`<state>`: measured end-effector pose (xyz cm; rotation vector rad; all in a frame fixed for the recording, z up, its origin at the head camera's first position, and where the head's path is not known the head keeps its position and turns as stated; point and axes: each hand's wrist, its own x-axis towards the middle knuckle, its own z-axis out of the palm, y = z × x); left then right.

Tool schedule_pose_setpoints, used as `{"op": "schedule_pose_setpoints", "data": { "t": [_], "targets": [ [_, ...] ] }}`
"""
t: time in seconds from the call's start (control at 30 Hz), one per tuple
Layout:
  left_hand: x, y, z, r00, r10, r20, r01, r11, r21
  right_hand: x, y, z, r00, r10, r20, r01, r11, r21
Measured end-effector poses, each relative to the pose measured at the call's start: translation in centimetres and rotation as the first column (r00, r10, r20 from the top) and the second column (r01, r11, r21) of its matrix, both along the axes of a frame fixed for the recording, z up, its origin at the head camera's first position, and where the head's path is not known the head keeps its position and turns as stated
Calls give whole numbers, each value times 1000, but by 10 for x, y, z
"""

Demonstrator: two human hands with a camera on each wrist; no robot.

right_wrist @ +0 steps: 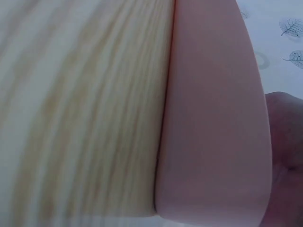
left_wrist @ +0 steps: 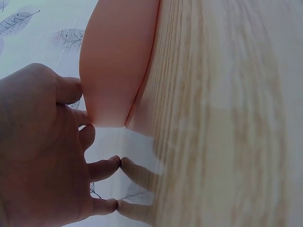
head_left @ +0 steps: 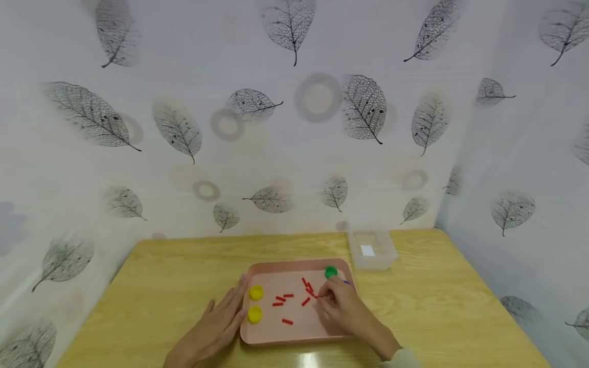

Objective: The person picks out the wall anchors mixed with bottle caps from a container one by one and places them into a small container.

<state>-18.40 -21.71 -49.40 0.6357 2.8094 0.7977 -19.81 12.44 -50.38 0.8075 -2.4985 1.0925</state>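
Head view: woodgrain table (head_left: 437, 306), leaf-patterned backdrop (head_left: 294, 148); left hand (head_left: 213, 324) straight-fingered against pink tray (head_left: 269, 332), right hand (head_left: 342, 305) pinching red piece (head_left: 317, 297).

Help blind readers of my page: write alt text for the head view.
A right hand pinches a red stick in a pink tray holding more red sticks, two round yellow pieces and a green one; the left hand touches the tray's left edge. A translucent container stands beyond it on a wooden table.
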Motion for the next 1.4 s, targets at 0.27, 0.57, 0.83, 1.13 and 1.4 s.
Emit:
{"op": "schedule_pose_setpoints", "data": {
  "t": [0.27,0.57,0.83,1.13,1.4],
  "targets": [
    [-3,-1,-1,1000,-15,-26,16,999,30,-7,11,12,1000,19,12,-19,998,-65],
    [-8,-2,-3,999,-21,30,20,999,25,-17,28,27,997,-55,-52,49,994,-102],
    [-8,-1,-4,999,-9,41,7,999,35,-24,45,48,983,-143,-119,127,983,-134],
    [-7,-1,-2,999,-9,51,7,999,38,-33,68,66,966,-222,-133,195,963,-187],
    [-7,-1,-1,999,-3,43,3,1000,11,-46,82,68,946,-287,-148,246,937,-246]
  ]
}}
